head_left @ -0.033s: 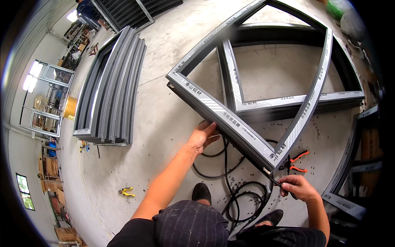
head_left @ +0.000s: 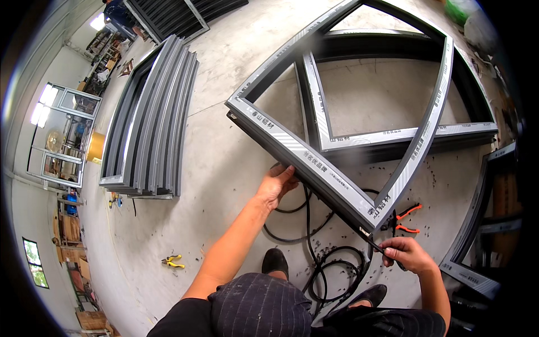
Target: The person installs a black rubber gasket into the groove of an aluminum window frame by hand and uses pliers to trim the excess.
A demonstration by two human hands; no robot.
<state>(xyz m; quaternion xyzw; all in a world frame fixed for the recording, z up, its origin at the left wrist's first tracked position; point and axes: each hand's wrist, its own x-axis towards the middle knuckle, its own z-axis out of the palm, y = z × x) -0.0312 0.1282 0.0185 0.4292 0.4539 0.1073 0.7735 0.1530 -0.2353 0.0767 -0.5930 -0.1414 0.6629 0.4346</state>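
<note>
A dark metal window frame (head_left: 306, 153) with light printed film on its faces slants across the space before me. My left hand (head_left: 275, 185) grips its near side edge, thumb on top and fingers curled underneath. At the frame's nearest corner, my right hand (head_left: 407, 255) pinches a thin black strip (head_left: 379, 247) between thumb and fingers. The strip reaches up to the corner; whether it enters a groove there is too small to tell. Black rubber cord (head_left: 317, 267) lies in loops on the floor below, between and ahead of my shoes.
Another window frame (head_left: 370, 143) lies beneath the held one. Orange-handled pliers (head_left: 407, 219) lie beside the corner, and yellow-handled pliers (head_left: 173, 261) lie to the left. Stacked frames (head_left: 151, 123) stand at left, more frames (head_left: 471, 275) at right. Small black scraps dot the floor. A person (head_left: 119, 17) is far back.
</note>
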